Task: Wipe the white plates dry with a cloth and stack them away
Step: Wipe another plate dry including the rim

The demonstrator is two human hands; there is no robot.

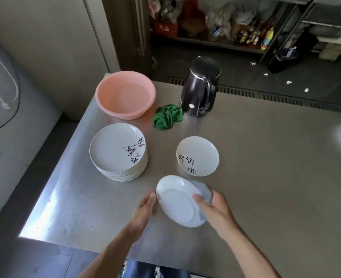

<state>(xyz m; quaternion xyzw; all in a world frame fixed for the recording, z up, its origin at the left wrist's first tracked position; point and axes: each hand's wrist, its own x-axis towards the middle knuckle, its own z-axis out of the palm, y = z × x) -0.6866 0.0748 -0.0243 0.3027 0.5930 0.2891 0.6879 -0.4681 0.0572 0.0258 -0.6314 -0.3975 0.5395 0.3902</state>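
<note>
A white plate [177, 201] is held tilted above the steel table, its underside facing me. My left hand [145, 207] touches its left rim with fairly straight fingers. My right hand [213, 207] grips the right rim together with a pale grey-blue cloth [204, 190] that wraps behind the plate. A stack of several white plates [117, 151] with black lettering stands to the left. A single plate with the same lettering [197, 156] lies face up to the right of the stack.
A pink basin [125, 94] sits at the table's far left corner. A crumpled green cloth [167, 119] lies beside a dark electric kettle [201, 87]. The table [276, 177] edge runs along the left and near side. Shelves with clutter stand behind.
</note>
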